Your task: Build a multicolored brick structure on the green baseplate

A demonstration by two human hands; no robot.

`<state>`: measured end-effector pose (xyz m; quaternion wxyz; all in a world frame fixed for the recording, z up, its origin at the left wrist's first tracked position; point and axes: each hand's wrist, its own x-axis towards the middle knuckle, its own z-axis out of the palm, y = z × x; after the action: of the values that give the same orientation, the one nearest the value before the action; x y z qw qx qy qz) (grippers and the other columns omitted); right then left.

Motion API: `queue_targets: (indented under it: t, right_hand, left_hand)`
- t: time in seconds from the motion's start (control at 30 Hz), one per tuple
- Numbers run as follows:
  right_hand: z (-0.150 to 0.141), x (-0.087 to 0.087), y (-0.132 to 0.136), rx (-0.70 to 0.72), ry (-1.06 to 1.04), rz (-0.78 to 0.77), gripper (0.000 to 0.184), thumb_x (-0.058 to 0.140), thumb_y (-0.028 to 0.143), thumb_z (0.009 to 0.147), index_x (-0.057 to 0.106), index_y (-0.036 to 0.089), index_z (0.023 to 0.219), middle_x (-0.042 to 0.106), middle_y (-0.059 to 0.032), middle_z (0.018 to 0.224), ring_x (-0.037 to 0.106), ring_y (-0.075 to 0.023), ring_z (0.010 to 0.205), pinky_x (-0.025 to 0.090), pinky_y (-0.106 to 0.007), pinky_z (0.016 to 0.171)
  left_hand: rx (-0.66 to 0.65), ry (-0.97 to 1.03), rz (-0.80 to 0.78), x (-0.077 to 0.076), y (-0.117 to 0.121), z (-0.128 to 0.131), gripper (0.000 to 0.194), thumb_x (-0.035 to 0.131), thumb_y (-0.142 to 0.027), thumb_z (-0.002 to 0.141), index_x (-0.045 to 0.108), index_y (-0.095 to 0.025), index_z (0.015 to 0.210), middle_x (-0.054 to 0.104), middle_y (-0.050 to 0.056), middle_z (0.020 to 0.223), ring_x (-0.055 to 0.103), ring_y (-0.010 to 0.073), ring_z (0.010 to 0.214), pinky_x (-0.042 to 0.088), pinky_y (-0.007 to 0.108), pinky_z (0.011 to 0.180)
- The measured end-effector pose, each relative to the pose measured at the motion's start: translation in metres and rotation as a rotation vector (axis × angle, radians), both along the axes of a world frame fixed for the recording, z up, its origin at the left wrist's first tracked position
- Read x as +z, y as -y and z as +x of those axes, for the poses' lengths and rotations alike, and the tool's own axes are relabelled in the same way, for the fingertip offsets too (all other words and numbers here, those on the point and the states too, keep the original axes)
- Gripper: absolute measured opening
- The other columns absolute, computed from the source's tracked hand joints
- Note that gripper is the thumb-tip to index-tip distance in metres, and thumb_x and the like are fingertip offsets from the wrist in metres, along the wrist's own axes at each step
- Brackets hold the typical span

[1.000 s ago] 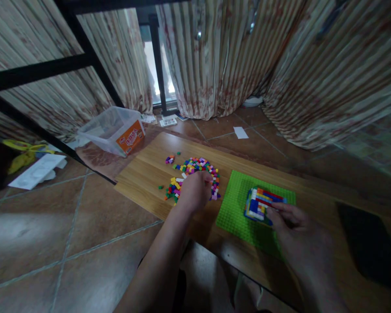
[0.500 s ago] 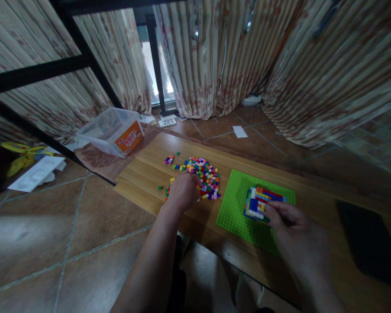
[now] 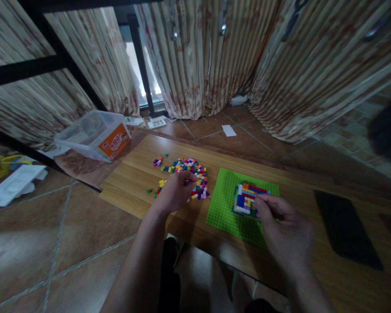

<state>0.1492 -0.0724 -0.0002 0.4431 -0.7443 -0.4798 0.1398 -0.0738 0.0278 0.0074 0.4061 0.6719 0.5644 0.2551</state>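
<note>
A green studded baseplate [image 3: 220, 202] lies on the wooden table. On it stands a low build of layered toy bricks [image 3: 243, 204] in blue, white, red, yellow and orange. My right hand [image 3: 285, 224] is pinched at the right side of this build; its fingertips hide whatever is between them. To the left, my left hand [image 3: 174, 193] hovers at the near edge of a loose pile of small coloured bricks [image 3: 200, 176]. Its thumb and index finger are closed together. I cannot make out what they hold, if anything.
A clear plastic box [image 3: 94, 134] with an orange label stands on the floor beyond the table's left end. A dark flat object [image 3: 347, 228] lies on the table at right. A few stray bricks [image 3: 157, 161] sit left of the pile. Striped curtains [image 3: 228, 56] hang behind.
The whole view has swung to the right, so things sit further left in it. My left hand's fingers have come up and show pinched over the pile. The right hand stays at the build.
</note>
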Motion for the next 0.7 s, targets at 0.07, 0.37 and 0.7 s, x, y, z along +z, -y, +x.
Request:
queue_targets:
  t: [0.07, 0.37, 0.7]
  right_hand:
    - [-0.004, 0.001, 0.001, 0.090, 0.012, 0.095, 0.024, 0.062, 0.043, 0.086, 0.074, 0.023, 0.092, 0.076, -0.0031, 0.086, 0.070, -0.0193, 0.074, 0.054, -0.032, 0.070]
    - [-0.011, 0.008, 0.002, 0.523, 0.100, 0.190, 0.022, 0.056, 0.022, 0.093, 0.068, 0.027, 0.111, 0.071, -0.0018, 0.106, 0.065, -0.0152, 0.100, 0.051, -0.030, 0.088]
    - [0.030, 0.004, 0.004, 0.169, 0.059, 0.131, 0.016, 0.064, 0.036, 0.087, 0.073, 0.023, 0.091, 0.073, -0.0026, 0.092, 0.067, -0.0181, 0.081, 0.052, -0.031, 0.074]
  left_hand:
    - [-0.082, 0.272, -0.125, 0.002, 0.005, 0.009, 0.015, 0.060, -0.025, 0.080, 0.065, -0.013, 0.087, 0.063, 0.001, 0.073, 0.052, 0.0105, 0.062, 0.040, 0.023, 0.059]
    - [-0.340, 0.622, -0.455, 0.003, 0.025, 0.052, 0.024, 0.068, -0.034, 0.077, 0.070, -0.013, 0.090, 0.061, -0.001, 0.068, 0.049, 0.0076, 0.056, 0.039, 0.022, 0.056]
    - [-0.264, 0.443, -0.367, -0.010, 0.027, 0.064, 0.028, 0.057, -0.038, 0.083, 0.067, -0.012, 0.086, 0.054, -0.002, 0.066, 0.043, 0.0082, 0.057, 0.034, 0.023, 0.056]
